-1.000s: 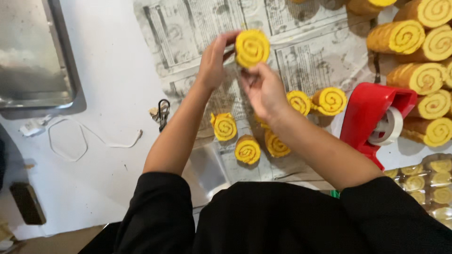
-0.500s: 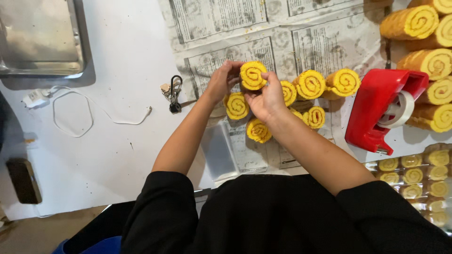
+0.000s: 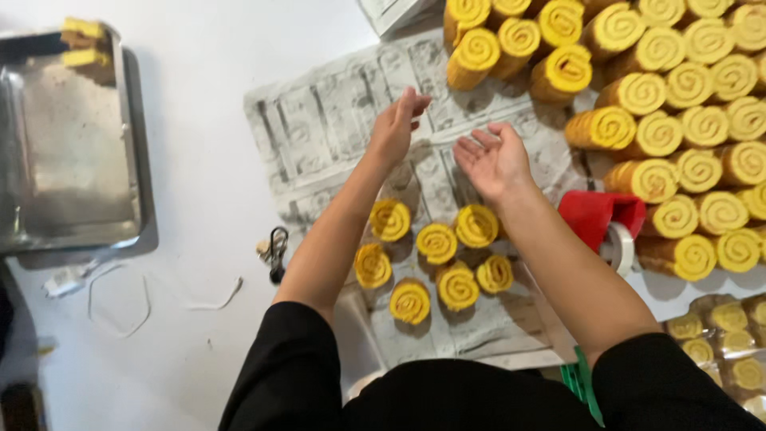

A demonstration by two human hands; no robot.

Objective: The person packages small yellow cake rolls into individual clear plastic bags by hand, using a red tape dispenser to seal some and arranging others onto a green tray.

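My left hand [image 3: 395, 126] and my right hand [image 3: 492, 160] are both raised over the newspaper [image 3: 319, 144], fingers apart and holding nothing. Below them, between my forearms, several yellow spiral cake slices [image 3: 437, 243] stand on the paper in a loose cluster. A big pile of whole yellow swirl rolls [image 3: 678, 120] fills the upper right, just beyond my right hand. My sleeves are black.
A metal tray [image 3: 128, 199] with crumbs and yellow cake offcuts [image 3: 84, 44] lies at the left. A red tape dispenser [image 3: 600, 219] sits by my right forearm. A key clip [image 3: 275, 249] and a white cord [image 3: 120, 299] lie on the white table. Wrapped slices [image 3: 718, 335] lie lower right.
The slice my hands held has been set down among the cluster. Both hands have let go and lifted away, now apart with fingers spread. The view has shifted toward the roll pile.
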